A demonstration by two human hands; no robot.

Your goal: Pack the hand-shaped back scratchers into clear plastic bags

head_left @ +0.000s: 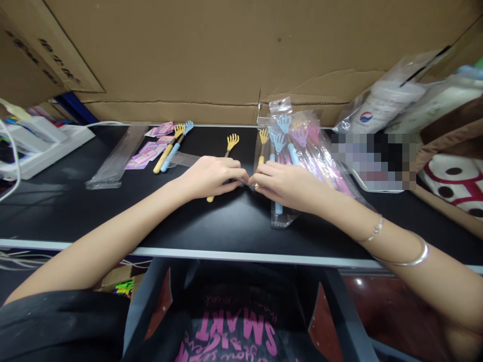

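Observation:
My left hand (211,177) and my right hand (287,186) meet over the middle of the desk. Fingers of both are pinched on the near end of a clear plastic bag (258,146). Inside that bag lies a yellow back scratcher (263,137), its lower end hidden by my right hand. Beneath my left hand rests a loose yellow back scratcher (233,143), with only its claw and handle tip showing. Beside and under my right hand is a pile of bagged back scratchers (300,137) in blue, purple and pink.
Left of my hands lie two loose back scratchers (170,150), pink cards (148,152) and empty clear bags (118,156). A white power strip (56,148) stands far left. To the right are a bagged cup (390,108) and a patterned bag (455,181). Cardboard (211,55) walls the back.

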